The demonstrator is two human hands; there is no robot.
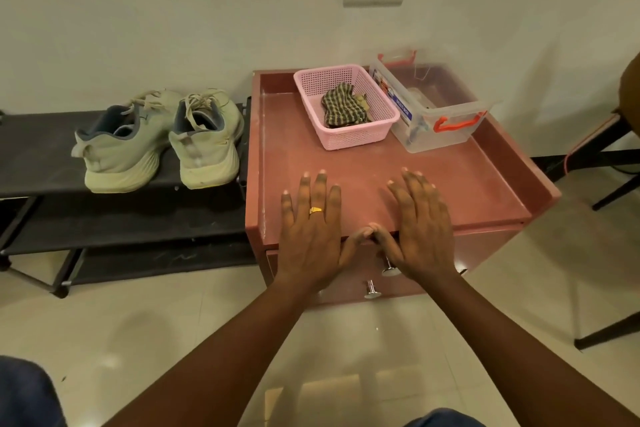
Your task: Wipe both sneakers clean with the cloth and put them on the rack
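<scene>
Fingers (320,191) straight, apart from "MULTI BOX" container (446,140)

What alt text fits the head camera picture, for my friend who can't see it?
A person's left hand and right hand lie flat at the front edge of a reddish cabinet top. Behind them a checked cloth sits in a pink basket beside a clear box, and two pale sneakers stand on the black rack to the left.

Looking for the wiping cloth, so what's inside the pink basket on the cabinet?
A crumpled checked cloth lies inside the pink basket, with bare basket floor showing behind it. Anything beneath the cloth is covered and cannot be seen.
</scene>
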